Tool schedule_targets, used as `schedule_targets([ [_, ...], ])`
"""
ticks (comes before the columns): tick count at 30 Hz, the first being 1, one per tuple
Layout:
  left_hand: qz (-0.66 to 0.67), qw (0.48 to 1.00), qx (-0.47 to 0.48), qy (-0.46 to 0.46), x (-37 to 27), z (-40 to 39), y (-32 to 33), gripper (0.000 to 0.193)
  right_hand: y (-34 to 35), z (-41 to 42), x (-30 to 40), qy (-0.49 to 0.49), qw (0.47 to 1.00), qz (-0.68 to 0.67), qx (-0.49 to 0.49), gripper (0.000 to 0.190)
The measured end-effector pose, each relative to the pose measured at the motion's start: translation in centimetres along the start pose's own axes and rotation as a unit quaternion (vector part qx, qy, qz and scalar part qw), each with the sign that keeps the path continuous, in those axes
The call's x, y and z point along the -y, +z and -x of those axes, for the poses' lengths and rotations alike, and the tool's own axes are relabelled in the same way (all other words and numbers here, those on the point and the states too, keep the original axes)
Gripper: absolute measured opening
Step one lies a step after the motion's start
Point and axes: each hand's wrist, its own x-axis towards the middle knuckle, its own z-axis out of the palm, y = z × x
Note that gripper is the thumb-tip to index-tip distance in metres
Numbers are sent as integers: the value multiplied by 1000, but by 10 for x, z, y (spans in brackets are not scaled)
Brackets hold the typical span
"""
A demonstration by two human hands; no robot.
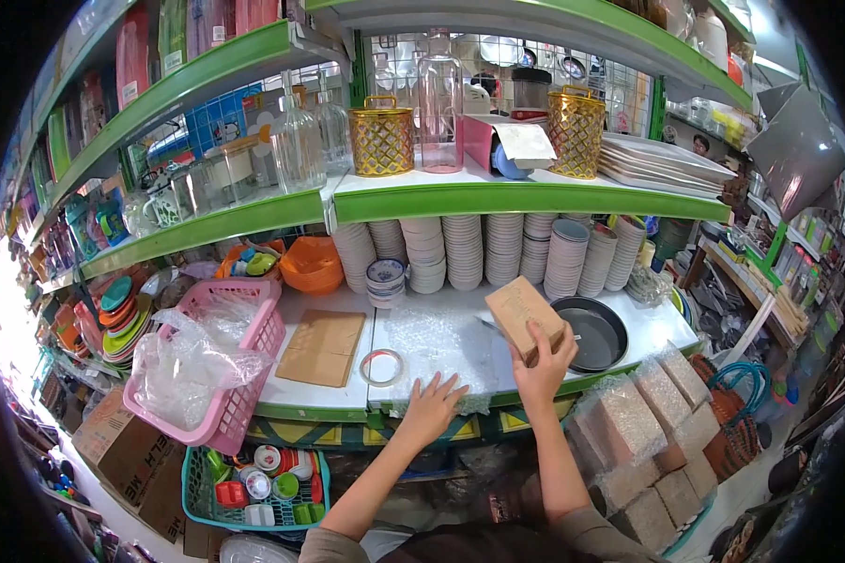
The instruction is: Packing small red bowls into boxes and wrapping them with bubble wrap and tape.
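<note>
My right hand [546, 355] grips a small brown cardboard box [524, 313], held tilted above the white shelf. With fingers spread, my left hand [433, 408] rests on the near edge of a sheet of clear bubble wrap [429, 338] laid flat on the shelf. A roll of clear tape [381, 367] lies left of the wrap. Farther left is a flattened piece of brown cardboard [322, 348]. Part of a blade-like object [491, 326] shows beside the box, the rest hidden. A round dark pan [591, 334] sits right of my right hand.
A pink basket [271, 331] of bubble wrap stands at left, above a teal basket [186, 485] of small plastic items. Bubble-wrapped boxes [634, 415] are piled at right. Stacked bowls [462, 253] line the back beneath a green-edged shelf [521, 200]. A person [700, 145] appears in the distance.
</note>
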Motion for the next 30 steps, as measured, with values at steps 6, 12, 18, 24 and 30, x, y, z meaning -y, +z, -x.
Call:
schedule_targets([
  [6,0,996,89,9,-5,4,-17,56,15,-19,18,-98,991,-91,16,58],
  [12,17,995,98,18,-4,9,-18,53,51,-12,4,-17,949,-249,192,58],
  [18,2,997,66,32,-1,17,-9,53,60,11,-14,51,836,-403,368,57],
  [24,-38,997,43,49,-6,21,-10,60,59,15,-23,45,822,-404,398,60],
  [30,-81,994,15,72,-7,20,-13,57,63,8,-35,-46,844,-330,420,61],
])
